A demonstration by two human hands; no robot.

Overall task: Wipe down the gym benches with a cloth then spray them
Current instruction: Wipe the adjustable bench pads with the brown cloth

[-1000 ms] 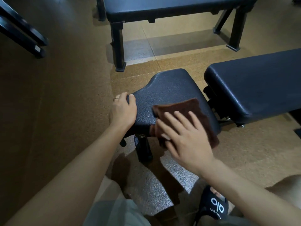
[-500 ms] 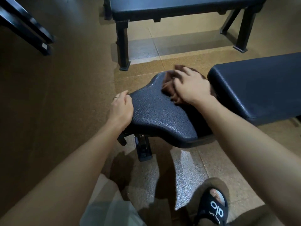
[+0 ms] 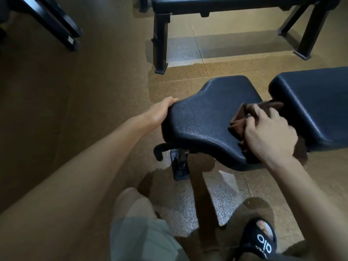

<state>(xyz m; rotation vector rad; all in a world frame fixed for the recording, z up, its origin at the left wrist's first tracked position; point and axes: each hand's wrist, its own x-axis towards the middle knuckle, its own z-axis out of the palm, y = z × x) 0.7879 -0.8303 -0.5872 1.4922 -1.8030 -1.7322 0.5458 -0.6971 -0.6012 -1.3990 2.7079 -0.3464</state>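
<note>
The left hand (image 3: 162,112) curls over the narrow end of the seat pad (image 3: 205,117), likely to steady it against the wiping. The right hand (image 3: 271,136) bunches the brown cloth (image 3: 243,117) in curled fingers at the pad's right edge, beside the back pad (image 3: 316,102), probably to reach the gap.

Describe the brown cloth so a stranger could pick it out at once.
Find the black padded seat pad of the nearest bench, in the middle of the view. At its right edge, by the gap before the long back pad, the right hand grips a bunched cloth. It is the only brown, soft thing on the black padding.
</note>
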